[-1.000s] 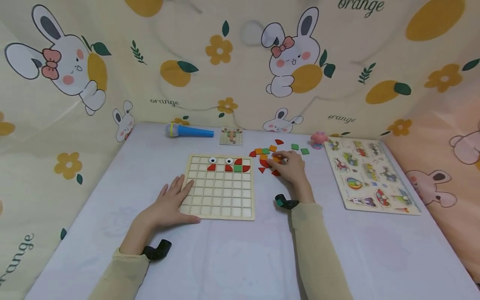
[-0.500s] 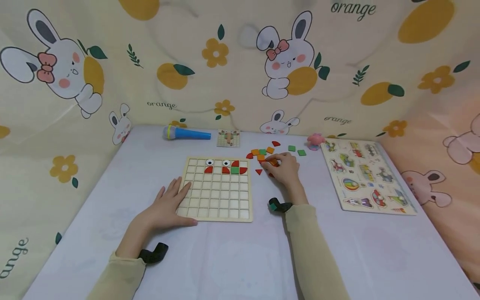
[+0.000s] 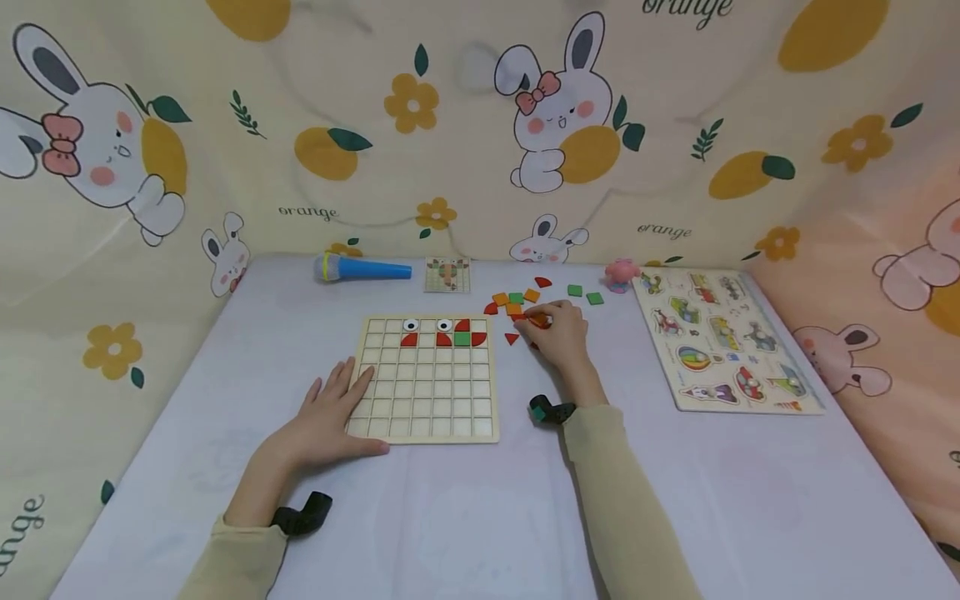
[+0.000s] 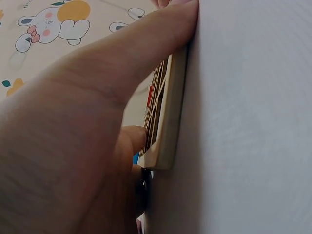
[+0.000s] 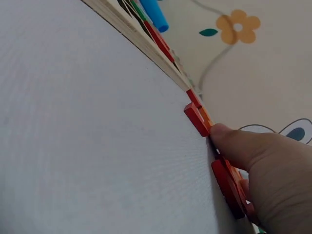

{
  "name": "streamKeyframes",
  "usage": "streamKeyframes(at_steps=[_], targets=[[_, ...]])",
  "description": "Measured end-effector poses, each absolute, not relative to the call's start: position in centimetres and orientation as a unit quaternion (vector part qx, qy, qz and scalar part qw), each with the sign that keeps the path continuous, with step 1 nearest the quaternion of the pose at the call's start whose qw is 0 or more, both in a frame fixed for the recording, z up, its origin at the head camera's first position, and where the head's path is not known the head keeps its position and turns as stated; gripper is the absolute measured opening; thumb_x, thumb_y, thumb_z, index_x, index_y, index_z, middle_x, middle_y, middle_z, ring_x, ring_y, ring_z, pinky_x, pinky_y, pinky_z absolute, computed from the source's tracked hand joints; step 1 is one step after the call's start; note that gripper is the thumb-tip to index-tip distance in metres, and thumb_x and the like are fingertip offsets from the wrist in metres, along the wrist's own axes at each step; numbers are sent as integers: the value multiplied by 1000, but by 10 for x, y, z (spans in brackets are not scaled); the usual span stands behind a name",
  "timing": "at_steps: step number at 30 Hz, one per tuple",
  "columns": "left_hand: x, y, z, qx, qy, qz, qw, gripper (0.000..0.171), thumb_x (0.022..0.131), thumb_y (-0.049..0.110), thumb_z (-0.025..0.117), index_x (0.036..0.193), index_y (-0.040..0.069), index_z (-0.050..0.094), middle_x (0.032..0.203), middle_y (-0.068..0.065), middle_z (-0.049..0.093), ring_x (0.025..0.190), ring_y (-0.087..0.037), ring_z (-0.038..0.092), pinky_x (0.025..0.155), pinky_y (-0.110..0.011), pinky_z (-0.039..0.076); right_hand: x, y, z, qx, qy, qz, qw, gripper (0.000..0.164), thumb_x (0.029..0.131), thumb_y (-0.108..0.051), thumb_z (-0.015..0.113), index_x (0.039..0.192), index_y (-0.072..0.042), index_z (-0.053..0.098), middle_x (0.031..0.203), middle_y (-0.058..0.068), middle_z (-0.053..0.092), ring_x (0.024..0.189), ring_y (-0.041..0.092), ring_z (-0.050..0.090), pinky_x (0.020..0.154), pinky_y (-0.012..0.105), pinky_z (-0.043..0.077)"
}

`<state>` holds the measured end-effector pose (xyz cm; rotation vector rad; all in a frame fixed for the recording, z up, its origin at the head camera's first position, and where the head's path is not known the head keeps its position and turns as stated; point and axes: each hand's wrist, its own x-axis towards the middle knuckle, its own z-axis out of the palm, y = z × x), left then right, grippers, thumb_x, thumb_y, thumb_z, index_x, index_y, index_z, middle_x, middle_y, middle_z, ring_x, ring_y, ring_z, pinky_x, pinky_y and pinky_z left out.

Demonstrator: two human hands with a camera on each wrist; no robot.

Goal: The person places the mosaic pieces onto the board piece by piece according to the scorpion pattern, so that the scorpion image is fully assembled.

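In the head view, my left hand (image 3: 318,425) lies with fingers spread over the left edge of a wooden grid board (image 3: 420,400). Its thumb (image 4: 165,24) runs along the board's near edge. On the board's upper rows sit two eye tiles (image 3: 410,326), several red quarter-round tiles (image 3: 480,339) and one green square tile (image 3: 462,339). To the board's right, my right hand (image 3: 558,333) reaches into a loose pile of red, orange and green tiles. Its thumb (image 5: 234,144) meets the tiles beside a red piece (image 5: 196,119); the fingers behind it are mostly hidden, so any grip is unclear.
At the back are a blue toy microphone (image 3: 367,268), a small pattern card (image 3: 447,275) and a pink toy figure (image 3: 621,273). A wooden picture puzzle (image 3: 727,342) lies at the right. Two green tiles (image 3: 575,290) sit behind the right hand.
The head view has shifted a little. My right hand's fingertips have moved slightly left among the loose tiles. My left hand stays on the board, whose tiles look unchanged.
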<state>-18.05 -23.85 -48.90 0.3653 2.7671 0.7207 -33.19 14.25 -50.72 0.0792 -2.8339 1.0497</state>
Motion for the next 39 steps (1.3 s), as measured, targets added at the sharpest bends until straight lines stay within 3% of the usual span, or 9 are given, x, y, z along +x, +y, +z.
streamKeyframes(at_steps=[5, 12, 26, 39], targets=[[-183, -241, -488, 121, 954, 244, 127, 129, 77, 70, 82, 169, 6, 21, 176, -25, 0, 163, -45, -1, 128, -66, -1, -338, 139, -505, 36, -925, 373, 68, 40, 97, -41, 77, 118, -7, 79, 135, 22, 58, 132, 42, 46, 117, 65, 27], [-183, -241, -487, 124, 951, 252, 131, 128, 76, 68, 84, 169, 5, 23, 176, -26, 2, 164, -45, 0, 128, -67, 1, -337, 142, -509, 21, -918, 393, 59, 43, 97, -44, 78, 117, -7, 75, 133, 20, 59, 121, 38, 50, 105, 55, 44], [-183, -241, -486, 119, 951, 256, 130, 128, 75, 65, 86, 168, 2, 25, 176, -28, 3, 163, -46, 1, 128, -68, 1, -343, 138, -509, 39, -914, 400, 59, 41, 96, -41, 80, 115, -5, 74, 125, 17, 63, 115, 35, 53, 103, 50, 46], [-185, -244, -489, 116, 953, 245, 137, 128, 76, 68, 84, 169, 5, 22, 177, -24, 0, 164, -43, -2, 128, -67, -1, -342, 133, -503, 57, -891, 445, 74, 39, 92, -35, 85, 114, -4, 76, 117, 13, 65, 107, 32, 56, 93, 42, 52]])
